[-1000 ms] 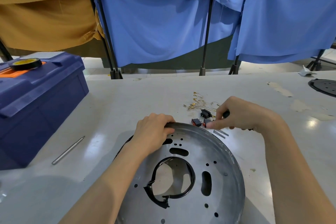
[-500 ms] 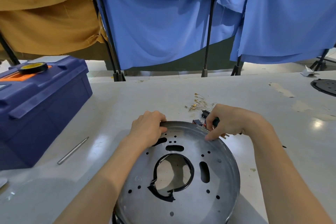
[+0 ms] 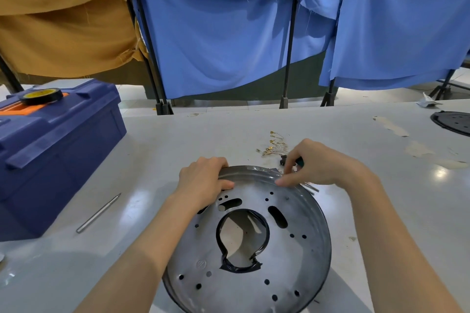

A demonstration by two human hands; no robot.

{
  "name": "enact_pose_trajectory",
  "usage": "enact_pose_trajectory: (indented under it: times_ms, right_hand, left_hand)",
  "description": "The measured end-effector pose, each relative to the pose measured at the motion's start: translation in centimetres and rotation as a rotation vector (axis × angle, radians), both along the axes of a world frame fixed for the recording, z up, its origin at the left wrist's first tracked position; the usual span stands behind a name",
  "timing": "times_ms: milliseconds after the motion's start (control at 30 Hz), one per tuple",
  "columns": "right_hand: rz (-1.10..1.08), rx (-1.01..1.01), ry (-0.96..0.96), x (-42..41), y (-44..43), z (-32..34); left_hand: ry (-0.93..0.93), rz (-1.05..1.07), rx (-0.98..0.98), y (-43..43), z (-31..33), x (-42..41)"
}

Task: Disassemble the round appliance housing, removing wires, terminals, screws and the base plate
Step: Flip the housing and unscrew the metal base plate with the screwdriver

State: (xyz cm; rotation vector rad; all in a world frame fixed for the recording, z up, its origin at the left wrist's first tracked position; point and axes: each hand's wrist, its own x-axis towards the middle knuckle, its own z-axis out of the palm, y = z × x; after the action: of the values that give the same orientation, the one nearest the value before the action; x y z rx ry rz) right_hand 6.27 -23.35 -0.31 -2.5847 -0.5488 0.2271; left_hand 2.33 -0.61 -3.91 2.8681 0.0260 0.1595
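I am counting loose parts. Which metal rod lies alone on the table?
The rod left of the plate, near the blue toolbox. The other rods lie together by the right hand.

base plate (image 3: 292,249): round grey metal, perforated, black-edged central opening | terminals (image 3: 273,146): brass, piled just beyond rim

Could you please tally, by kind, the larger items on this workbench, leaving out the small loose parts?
Round plates: 2, the metal housing plate and the black disc
Blue toolbox: 1
Tape roll: 1
Metal rod: 1
Total: 5
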Motion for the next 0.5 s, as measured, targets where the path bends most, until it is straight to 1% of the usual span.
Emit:
enact_pose_trajectory:
  times_ms: [100, 133, 200, 300, 333, 433, 467, 500]
  right_hand:
    - [0.010, -0.157, 0.158, -0.6, -1.1, 1.0]
    - [0.011, -0.184, 0.197, -0.7, -1.2, 1.0]
    - [0.026, -0.184, 0.212, -0.6, -0.9, 0.7]
    - [0.053, -0.101, 0.141, 0.1, -0.2, -0.1]
    - [0.047, -0.062, 0.115, 0.3, 0.1, -0.5]
    - [0.044, 0.058, 0.027, 0.7, 1.1, -1.5]
    - [0.052, 0.091, -0.014, 0.8, 1.6, -1.9]
    - [0.057, 0.122, -0.050, 0.8, 2.0, -2.2]
  left_hand:
    - [0.029, 0.082, 0.039, 0.1, 0.4, 0.1]
    - [0.055, 0.109, 0.056, 0.1, 0.7, 0.0]
    - [0.123, 0.139, 0.107, 0.2, 1.3, -0.1]
    - [0.164, 0.122, 0.244, 0.1, 2.3, 0.0]
    - [0.153, 0.087, 0.242, -0.1, 2.4, 0.0]
    - [0.136, -0.107, 0.035, -1.1, 2.0, 0.3]
    - [0.140, -0.154, 0.016, -1.5, 1.9, 0.3]
    - [0.142, -0.171, 0.046, -1.7, 1.6, 0.4]
